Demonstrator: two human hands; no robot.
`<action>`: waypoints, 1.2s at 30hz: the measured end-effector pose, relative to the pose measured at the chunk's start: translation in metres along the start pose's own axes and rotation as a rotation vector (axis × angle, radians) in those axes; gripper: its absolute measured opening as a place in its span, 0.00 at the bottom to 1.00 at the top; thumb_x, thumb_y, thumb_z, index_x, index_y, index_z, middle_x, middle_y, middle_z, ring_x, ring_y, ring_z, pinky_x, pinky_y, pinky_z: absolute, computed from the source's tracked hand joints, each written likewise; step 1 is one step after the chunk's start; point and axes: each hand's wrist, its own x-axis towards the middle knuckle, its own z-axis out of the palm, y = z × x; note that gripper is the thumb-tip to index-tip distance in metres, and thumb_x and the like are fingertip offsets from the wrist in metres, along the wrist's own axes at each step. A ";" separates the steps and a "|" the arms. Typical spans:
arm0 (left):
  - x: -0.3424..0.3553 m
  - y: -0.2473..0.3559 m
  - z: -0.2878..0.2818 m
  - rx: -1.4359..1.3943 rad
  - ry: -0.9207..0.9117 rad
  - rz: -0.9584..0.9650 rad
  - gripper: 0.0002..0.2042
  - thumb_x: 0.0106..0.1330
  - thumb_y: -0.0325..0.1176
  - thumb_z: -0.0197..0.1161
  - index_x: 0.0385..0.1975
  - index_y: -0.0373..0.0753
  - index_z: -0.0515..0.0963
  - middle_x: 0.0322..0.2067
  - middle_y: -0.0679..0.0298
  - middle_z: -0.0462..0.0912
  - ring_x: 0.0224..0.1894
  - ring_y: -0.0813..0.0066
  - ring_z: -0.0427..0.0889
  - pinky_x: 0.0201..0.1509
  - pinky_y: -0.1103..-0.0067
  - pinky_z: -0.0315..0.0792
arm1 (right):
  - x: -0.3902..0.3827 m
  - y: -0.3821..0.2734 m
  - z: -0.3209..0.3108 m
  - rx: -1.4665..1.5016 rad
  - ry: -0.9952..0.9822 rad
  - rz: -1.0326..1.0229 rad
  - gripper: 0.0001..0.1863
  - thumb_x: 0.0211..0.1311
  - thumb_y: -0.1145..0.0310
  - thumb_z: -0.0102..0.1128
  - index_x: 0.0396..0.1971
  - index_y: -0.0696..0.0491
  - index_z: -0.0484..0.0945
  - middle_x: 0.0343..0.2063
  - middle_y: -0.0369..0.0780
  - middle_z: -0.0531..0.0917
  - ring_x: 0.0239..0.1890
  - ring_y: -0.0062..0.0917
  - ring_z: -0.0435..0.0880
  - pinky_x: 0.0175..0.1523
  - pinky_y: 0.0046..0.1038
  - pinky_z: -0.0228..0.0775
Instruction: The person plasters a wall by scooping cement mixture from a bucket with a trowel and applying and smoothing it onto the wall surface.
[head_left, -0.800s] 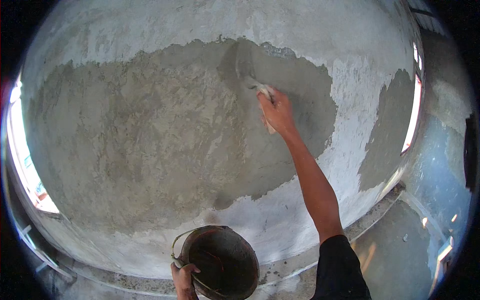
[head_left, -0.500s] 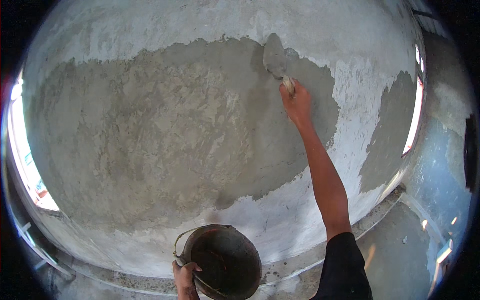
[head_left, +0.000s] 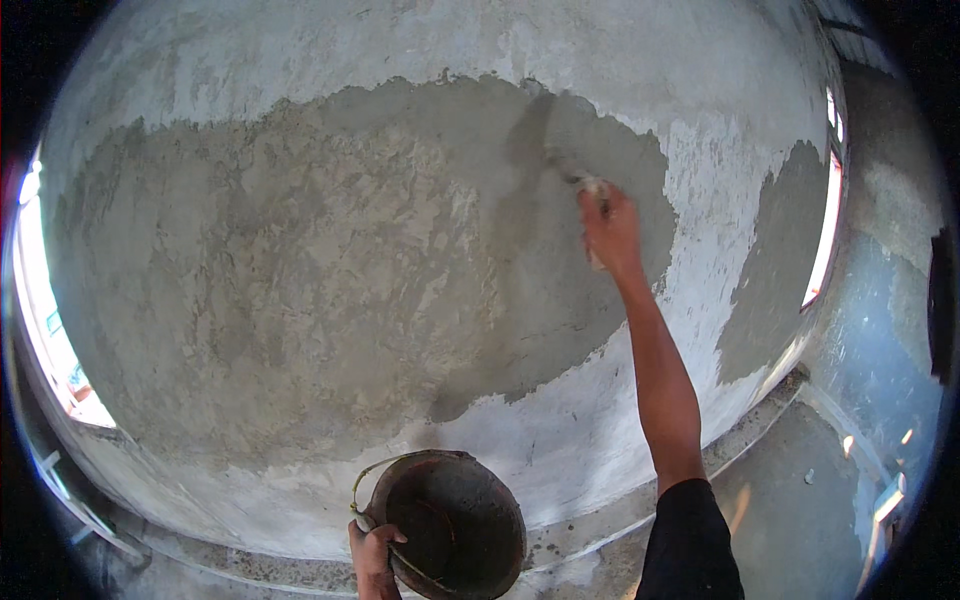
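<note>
Trowel raised at the patch's upper right — gouging and a tipped bucket are the chief risks.

The right hand [head_left: 612,228] is closed around the handle of the trowel [head_left: 568,168], over the grey patch [head_left: 340,250] on the wall [head_left: 570,450]; blur hides whether the blade touches. An edge angled too steeply could, in this assessment, score or drag the coat. The left hand [head_left: 374,552] grips the bucket [head_left: 497,500] at its left rim, mouth tilted toward the viewer — one-sided support could let it swing or spill. Fill level: cannot be determined.
</note>
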 end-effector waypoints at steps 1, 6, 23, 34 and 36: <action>0.001 -0.002 -0.001 -0.009 -0.014 0.008 0.24 0.26 0.22 0.55 0.32 0.28 0.66 0.27 0.57 0.73 0.28 0.67 0.70 0.33 0.78 0.66 | 0.010 0.013 -0.003 -0.016 0.091 0.016 0.14 0.51 0.64 0.56 0.28 0.62 0.73 0.20 0.49 0.77 0.23 0.37 0.79 0.27 0.32 0.68; 0.007 -0.008 -0.006 0.021 0.005 0.027 0.23 0.26 0.22 0.55 0.32 0.28 0.66 0.25 0.58 0.72 0.28 0.67 0.70 0.32 0.77 0.66 | 0.030 0.028 0.000 -0.009 0.097 0.140 0.15 0.52 0.63 0.56 0.27 0.63 0.73 0.21 0.50 0.77 0.24 0.35 0.80 0.26 0.31 0.68; 0.022 -0.016 -0.006 -0.028 -0.053 0.042 0.22 0.27 0.22 0.55 0.32 0.32 0.66 0.24 0.59 0.72 0.25 0.67 0.70 0.29 0.76 0.66 | 0.010 -0.038 0.022 0.259 -0.072 0.117 0.14 0.53 0.64 0.54 0.33 0.60 0.74 0.17 0.41 0.76 0.16 0.22 0.75 0.21 0.26 0.66; 0.015 -0.003 0.003 0.003 -0.081 -0.020 0.24 0.27 0.22 0.55 0.34 0.31 0.66 0.24 0.59 0.72 0.25 0.66 0.71 0.29 0.75 0.66 | 0.000 -0.009 0.063 -0.311 0.112 -0.290 0.22 0.51 0.61 0.55 0.39 0.65 0.70 0.19 0.52 0.77 0.22 0.42 0.78 0.29 0.35 0.70; 0.013 0.000 -0.001 -0.012 -0.096 -0.020 0.25 0.27 0.22 0.55 0.34 0.30 0.66 0.24 0.59 0.73 0.25 0.66 0.71 0.29 0.75 0.66 | -0.021 -0.025 0.051 -0.120 -0.003 -0.227 0.20 0.50 0.62 0.55 0.37 0.64 0.71 0.21 0.52 0.77 0.24 0.42 0.78 0.30 0.34 0.69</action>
